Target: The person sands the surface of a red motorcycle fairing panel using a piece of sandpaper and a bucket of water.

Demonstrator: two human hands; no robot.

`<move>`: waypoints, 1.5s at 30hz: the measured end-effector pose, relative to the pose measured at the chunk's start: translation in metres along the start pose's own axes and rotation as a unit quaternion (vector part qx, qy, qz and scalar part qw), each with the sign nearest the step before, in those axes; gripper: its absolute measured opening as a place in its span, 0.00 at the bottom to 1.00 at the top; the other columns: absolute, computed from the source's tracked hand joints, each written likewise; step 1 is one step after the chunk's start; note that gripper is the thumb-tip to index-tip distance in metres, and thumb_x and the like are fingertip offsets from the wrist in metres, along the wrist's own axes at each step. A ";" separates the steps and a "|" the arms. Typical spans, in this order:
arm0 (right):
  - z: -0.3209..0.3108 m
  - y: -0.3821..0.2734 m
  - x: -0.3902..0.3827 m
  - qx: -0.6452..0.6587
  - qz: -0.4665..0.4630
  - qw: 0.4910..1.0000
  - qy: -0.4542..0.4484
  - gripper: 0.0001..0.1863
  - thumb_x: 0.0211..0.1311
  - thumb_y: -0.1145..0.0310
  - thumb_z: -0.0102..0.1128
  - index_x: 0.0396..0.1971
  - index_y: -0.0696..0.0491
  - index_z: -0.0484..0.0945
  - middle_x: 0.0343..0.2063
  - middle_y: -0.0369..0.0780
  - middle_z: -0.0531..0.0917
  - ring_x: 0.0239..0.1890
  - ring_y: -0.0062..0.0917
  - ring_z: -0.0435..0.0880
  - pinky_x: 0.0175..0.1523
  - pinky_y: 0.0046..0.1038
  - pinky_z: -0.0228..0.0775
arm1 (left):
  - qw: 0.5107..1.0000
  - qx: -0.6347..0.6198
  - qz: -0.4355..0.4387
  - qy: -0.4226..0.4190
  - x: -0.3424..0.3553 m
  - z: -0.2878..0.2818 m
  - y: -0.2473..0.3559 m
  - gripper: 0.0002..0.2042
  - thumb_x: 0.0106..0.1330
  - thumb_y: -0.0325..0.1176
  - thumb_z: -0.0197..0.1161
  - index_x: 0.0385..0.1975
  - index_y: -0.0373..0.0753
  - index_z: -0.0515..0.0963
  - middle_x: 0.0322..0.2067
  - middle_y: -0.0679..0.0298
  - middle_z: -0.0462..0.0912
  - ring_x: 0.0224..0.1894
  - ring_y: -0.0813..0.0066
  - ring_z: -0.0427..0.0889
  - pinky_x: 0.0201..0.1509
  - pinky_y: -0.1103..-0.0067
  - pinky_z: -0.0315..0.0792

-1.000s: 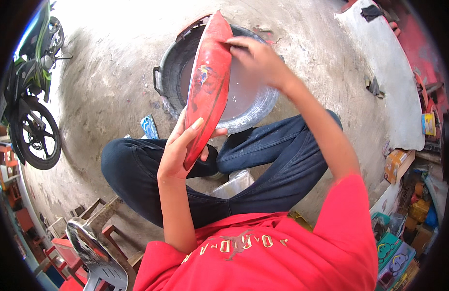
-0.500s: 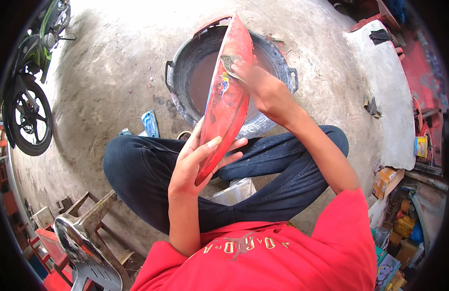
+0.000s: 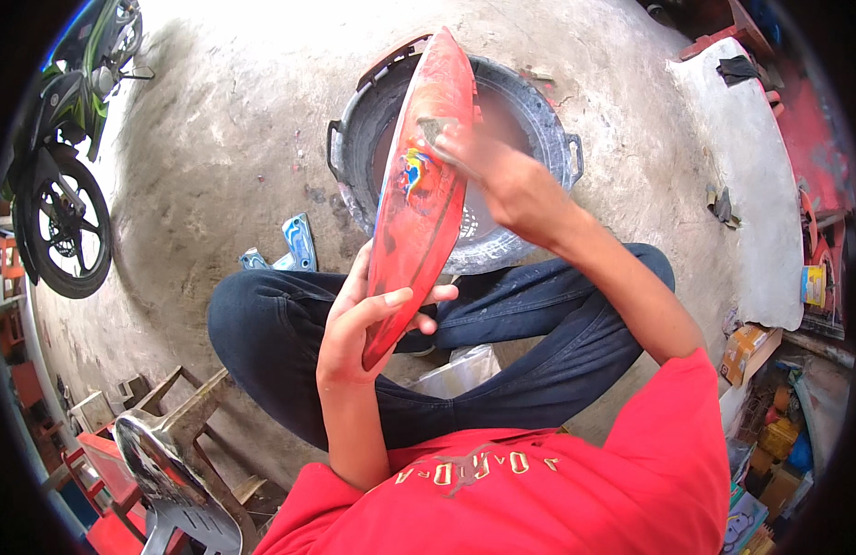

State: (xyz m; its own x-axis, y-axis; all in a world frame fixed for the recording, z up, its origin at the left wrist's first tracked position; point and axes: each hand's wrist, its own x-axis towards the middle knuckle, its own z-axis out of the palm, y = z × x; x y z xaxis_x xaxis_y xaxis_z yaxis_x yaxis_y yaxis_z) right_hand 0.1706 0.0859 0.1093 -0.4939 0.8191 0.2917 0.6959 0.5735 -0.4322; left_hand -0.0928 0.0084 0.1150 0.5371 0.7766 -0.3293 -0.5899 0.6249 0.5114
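I grip a long red, scuffed panel (image 3: 405, 240) by its lower end in my left hand (image 3: 345, 328), thumb over its face. It tilts up over a grey two-handled tub (image 3: 535, 116) of murky liquid. My right hand (image 3: 497, 180), partly smeared by motion, presses a small greyish piece (image 3: 433, 128), like a sheet of abrasive paper, onto the panel just above a colourful patch. Blue patterned pieces (image 3: 298, 242) lie on the floor by my left knee, and my crossed legs are beneath my hands.
A green and black motorbike (image 3: 76, 185) stands at the left. A grey metal piece and red chairs (image 3: 109, 462) crowd the lower left. On the right are a pale board (image 3: 743, 213), red parts, a cardboard box (image 3: 744, 351) and assorted clutter. A dark cloth (image 3: 738, 72) lies on the board.
A second ago my right hand's fingers were at the panel's right edge; it now holds the greyish piece against the face, slightly lower than half a second ago. The view has shifted slightly.
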 end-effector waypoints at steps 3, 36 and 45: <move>0.008 -0.027 -0.011 -0.015 -0.085 0.996 -0.004 0.28 0.66 0.77 0.54 0.67 0.52 0.75 0.66 0.50 0.77 0.67 0.44 0.78 0.71 0.41 0.71 | 0.999 0.001 0.014 0.035 0.000 -0.003 -0.005 0.34 0.63 0.17 0.56 0.72 0.32 0.56 0.63 0.41 0.73 0.57 0.46 0.85 0.56 0.65 0.84; 0.028 -0.039 -0.009 0.056 -0.127 0.990 0.028 0.25 0.68 0.81 0.51 0.66 0.59 0.73 0.66 0.51 0.76 0.69 0.45 0.76 0.73 0.41 0.67 | 0.997 -0.051 0.029 -0.042 0.007 -0.017 -0.011 0.41 0.54 0.22 0.56 0.72 0.22 0.53 0.57 0.33 0.74 0.47 0.36 0.87 0.24 0.70 0.82; 0.023 -0.043 -0.003 0.068 -0.098 0.993 0.002 0.27 0.70 0.82 0.50 0.68 0.56 0.73 0.67 0.50 0.76 0.74 0.42 0.70 0.75 0.41 0.65 | 0.993 -0.046 0.058 -0.097 0.013 -0.029 -0.011 0.41 0.53 0.23 0.55 0.72 0.21 0.54 0.60 0.37 0.74 0.50 0.39 0.87 0.28 0.73 0.86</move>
State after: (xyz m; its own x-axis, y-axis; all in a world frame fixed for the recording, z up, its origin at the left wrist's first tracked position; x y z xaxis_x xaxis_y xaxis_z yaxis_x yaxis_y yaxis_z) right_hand 0.1306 0.0588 0.1075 -0.6104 0.6920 0.3855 0.5099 0.7157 -0.4774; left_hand -0.0965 0.0139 0.0824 0.5626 0.8195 -0.1093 -0.7027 0.5436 0.4590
